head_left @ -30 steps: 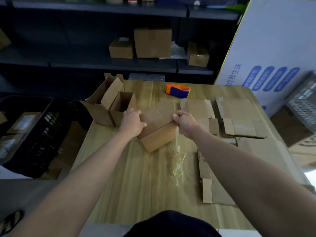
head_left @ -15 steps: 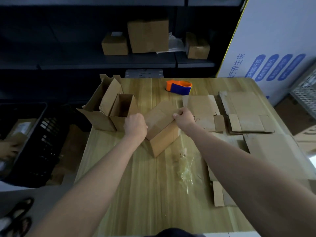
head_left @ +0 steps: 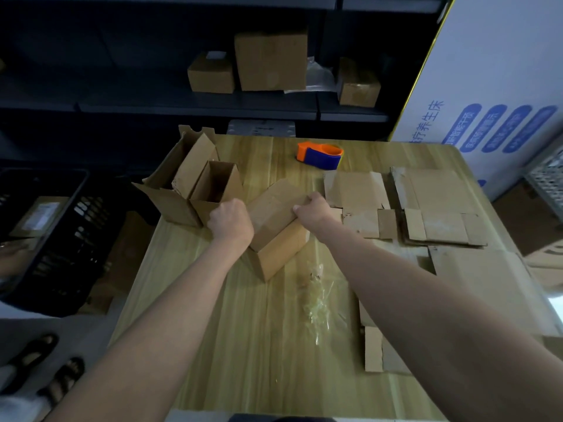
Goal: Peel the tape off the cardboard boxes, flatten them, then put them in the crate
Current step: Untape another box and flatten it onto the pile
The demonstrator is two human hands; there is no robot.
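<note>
As left hand (head_left: 230, 222) and right hand (head_left: 313, 210) grip it, box (head_left: 281, 249) lies between.

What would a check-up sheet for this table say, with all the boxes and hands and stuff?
Surface: wooden table, pale grain.
Job's things: closed box mid-table; two open boxes to its left; flattened cardboard stacked on the right; black crate on the floor at left, cardboard inside.
Clutter: crumpled peeled tape near the box; orange-and-blue tape dispenser towards the far edge.
Hands: left hand and right hand both grip the closed box.
Cables: nothing seen.
Surroundings: dark shelf with boxes behind; white carton at right; sandalled feet on the floor at left.
</note>
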